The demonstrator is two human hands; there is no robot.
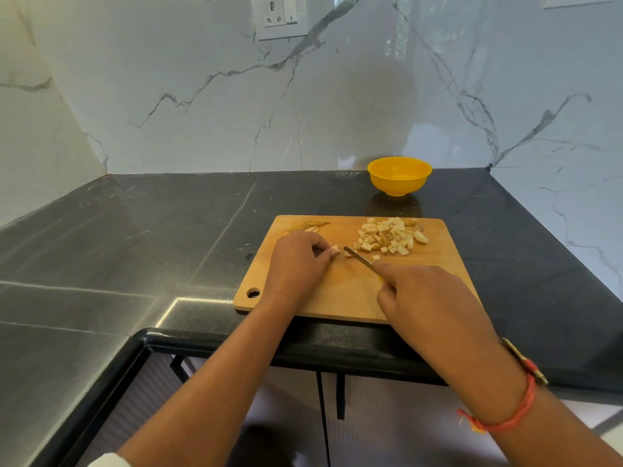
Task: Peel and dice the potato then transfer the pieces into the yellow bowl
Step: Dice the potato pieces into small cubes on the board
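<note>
I am near the end of dicing: my left hand (296, 261) pinches the last potato strip (335, 249) on the cutting board (350, 291), while my right hand (428, 298) grips the knife (359, 257) just beside it. Next I must cut this bit, then carry the heap of diced potato (391, 235) to the yellow bowl (399, 175) beyond the board. The dark stone table (151, 237) meets marbled walls with a socket (281, 15).

Glossy white marble-look wall tiles (337, 106), grey veins, across back and both sides. White switch-and-socket plate (281, 15) high on back wall. Dark polished stone surface (151, 230), L-shaped, wrapping corner; rounded black front edge (236, 342). Bright light streak (173, 306) reflected near edge. Pale cabinet doors (293, 416) below, black vertical handles (340, 396).
</note>
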